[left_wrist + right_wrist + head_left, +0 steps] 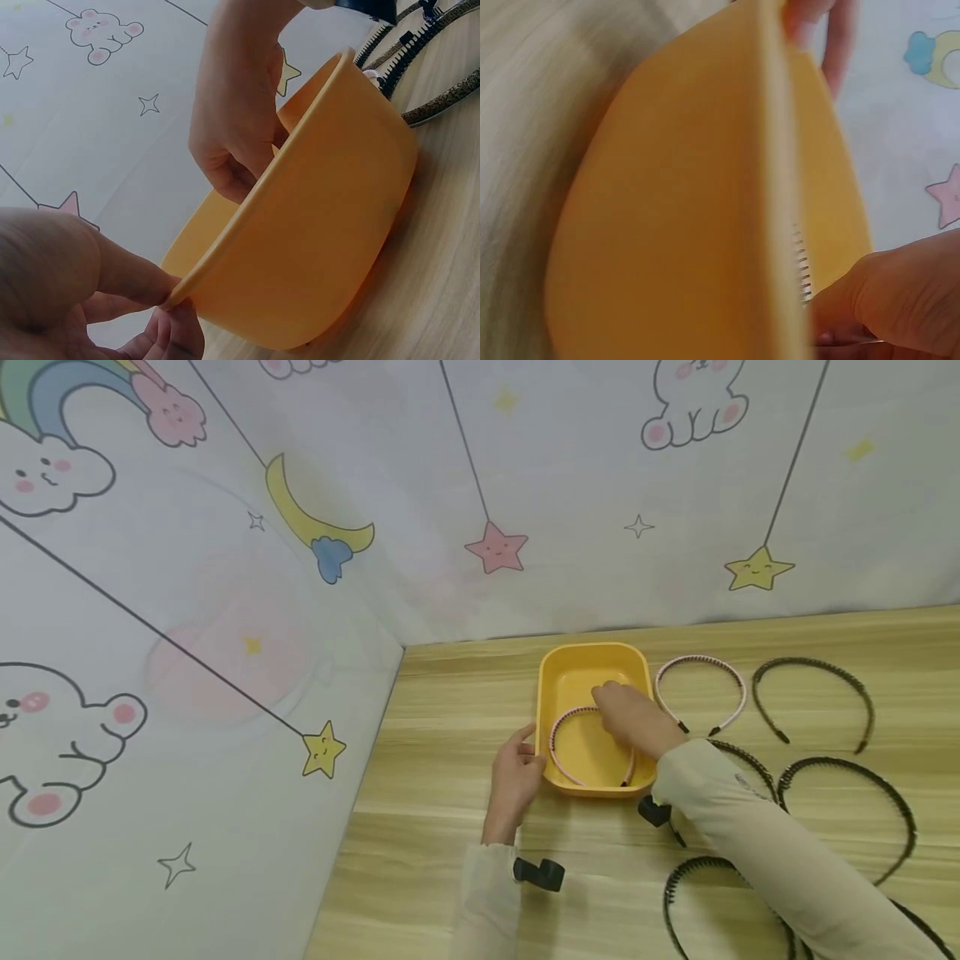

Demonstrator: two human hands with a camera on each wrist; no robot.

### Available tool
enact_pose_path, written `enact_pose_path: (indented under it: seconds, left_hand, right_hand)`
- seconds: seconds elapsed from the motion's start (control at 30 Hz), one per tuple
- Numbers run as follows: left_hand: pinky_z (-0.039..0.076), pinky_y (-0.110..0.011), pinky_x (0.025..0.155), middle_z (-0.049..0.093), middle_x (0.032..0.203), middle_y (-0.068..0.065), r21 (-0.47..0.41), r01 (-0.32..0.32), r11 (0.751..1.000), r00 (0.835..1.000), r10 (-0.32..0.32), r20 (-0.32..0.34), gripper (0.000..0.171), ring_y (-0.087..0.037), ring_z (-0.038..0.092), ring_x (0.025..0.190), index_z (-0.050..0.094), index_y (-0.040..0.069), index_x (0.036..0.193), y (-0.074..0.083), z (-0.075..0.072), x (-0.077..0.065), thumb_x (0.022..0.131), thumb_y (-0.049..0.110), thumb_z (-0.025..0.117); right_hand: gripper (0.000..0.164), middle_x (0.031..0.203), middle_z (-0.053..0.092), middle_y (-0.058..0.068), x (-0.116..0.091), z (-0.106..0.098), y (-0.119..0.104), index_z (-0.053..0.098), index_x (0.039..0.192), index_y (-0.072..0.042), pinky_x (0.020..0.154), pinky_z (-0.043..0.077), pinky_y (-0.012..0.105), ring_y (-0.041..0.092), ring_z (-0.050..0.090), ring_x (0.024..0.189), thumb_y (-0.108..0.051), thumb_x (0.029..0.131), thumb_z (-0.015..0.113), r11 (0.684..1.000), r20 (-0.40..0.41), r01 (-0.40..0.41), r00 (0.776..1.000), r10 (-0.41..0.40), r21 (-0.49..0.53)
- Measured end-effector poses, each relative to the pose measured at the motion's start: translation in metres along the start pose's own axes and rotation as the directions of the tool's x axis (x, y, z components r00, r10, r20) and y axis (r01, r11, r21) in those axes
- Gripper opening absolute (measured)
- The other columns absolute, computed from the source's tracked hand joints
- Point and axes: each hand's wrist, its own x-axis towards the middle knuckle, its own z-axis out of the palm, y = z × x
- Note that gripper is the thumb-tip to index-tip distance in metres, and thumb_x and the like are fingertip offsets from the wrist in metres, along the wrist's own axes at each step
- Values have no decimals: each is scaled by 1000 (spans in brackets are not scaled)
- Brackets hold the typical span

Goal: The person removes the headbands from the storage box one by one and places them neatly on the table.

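Observation:
A yellow plastic bin (pixel 592 652) stands on the wooden table, and a pale pink toothed headband (pixel 567 717) lies inside it. My left hand (pixel 517 772) is at the bin's left side; in the left wrist view its thumb and fingers pinch the rim (pixel 196 276). My right hand (pixel 636 717) reaches down into the bin with curled fingers, at the upper right of that headband's arc. The headband's teeth (pixel 802 262) show beside the right thumb in the right wrist view. The right fingertips and the stretch of headband under them are hidden.
Right of the bin lie a second pink headband (pixel 701 658) and a dark brown one (pixel 813 662). Several black toothed headbands (pixel 847 763) lie nearer, partly under the right sleeve (pixel 780 843). A cartoon-printed white backdrop (pixel 570 585) borders the table behind and at left.

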Motion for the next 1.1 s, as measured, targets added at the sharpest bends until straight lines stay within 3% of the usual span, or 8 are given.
enact_pose_path:
  seconds: [0.23,0.43,0.6,0.83,1.1]
  left_hand:
    - [47,-23,61,58,106,-14,5,4,1000,1000,-4,-9,50,-16,55,81,53,12,136,-2,0,1,88,-1,58]
    - [47,-23,62,57,107,-15,0,8,1000,1000,-8,-7,50,-17,54,83,53,13,136,-2,0,-1,88,-2,58]
    - [48,-23,62,57,108,-17,-7,0,1000,1000,0,-1,51,-17,55,81,52,12,137,-2,0,-1,88,-2,58]
    - [48,-23,62,58,106,-15,-6,-5,1000,1000,5,-8,51,-17,56,80,53,12,136,-2,0,0,88,-2,58]
    - [49,-24,63,59,105,-15,-8,-4,1000,1000,4,-2,51,-17,57,82,52,10,137,-1,0,1,88,-2,58]
  right_hand:
    - [15,94,59,18,1,-11,-6,58,100,2,68,50,40,30,59,85,6,87,52,999,-17,-41,999,41,14]
    - [27,109,63,24,-4,-23,-6,61,110,6,81,52,46,37,60,100,6,87,48,995,-54,-44,997,49,89]
    - [32,119,61,25,-11,-40,-6,59,118,7,77,51,43,33,61,95,2,90,45,985,-87,-37,995,52,169]
    - [30,112,63,25,-19,-54,1,58,118,7,84,50,50,38,59,102,-2,92,49,978,-127,-34,990,61,206]
    - [27,106,64,22,-32,-66,6,61,115,5,81,50,47,35,59,98,-2,91,50,971,-168,-31,983,72,237]
